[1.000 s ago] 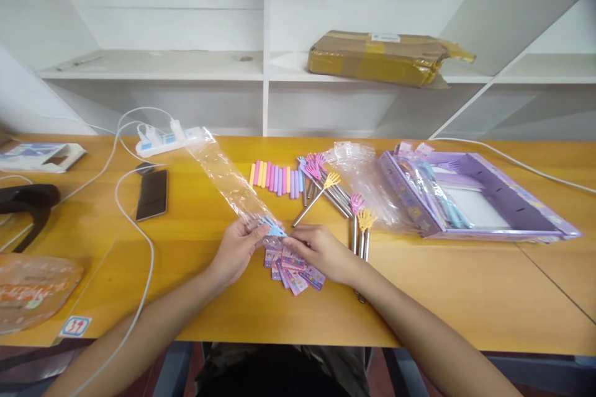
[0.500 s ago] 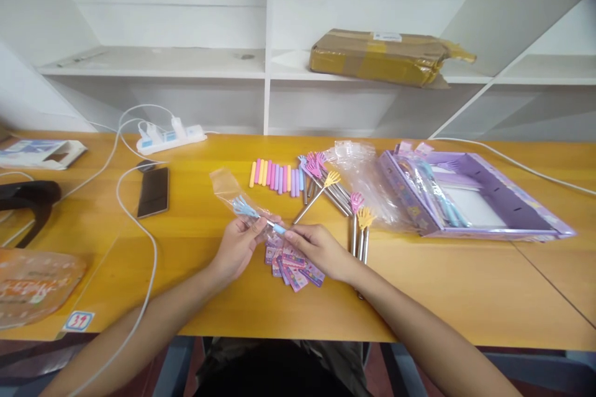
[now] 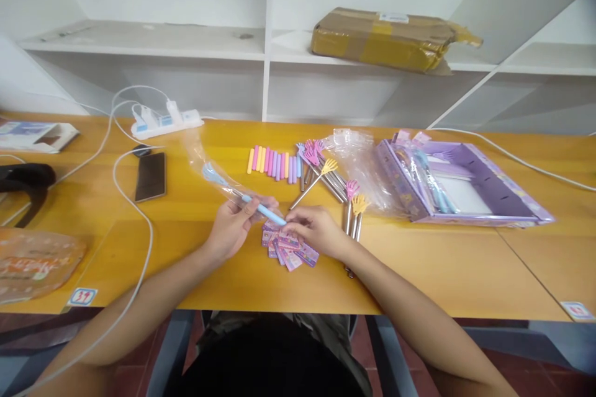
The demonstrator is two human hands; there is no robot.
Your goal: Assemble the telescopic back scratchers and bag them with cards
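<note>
1. My left hand (image 3: 231, 227) pinches the near end of a clear sleeve (image 3: 205, 164) so its mouth stays open and steady; the sleeve slants away to the far left over the desk (image 3: 465, 273).
2. My right hand (image 3: 313, 231) pinches the handle of the blue scratcher (image 3: 242, 195), held in line with the sleeve so it slides straight; its little hand-shaped head sits deep inside, toward the far-left end.
3. Both hands hover just above a fan of printed cards (image 3: 289, 251), kept close for reach.
4. More scratchers (image 3: 326, 177) and a row of coloured grips (image 3: 274, 164) lie beyond my hands; the purple box (image 3: 465, 189) lies to the right.
5. Compared with half a second ago, the scratcher's head is further up the sleeve, and more of the shaft is covered; my hands have barely shifted.
</note>
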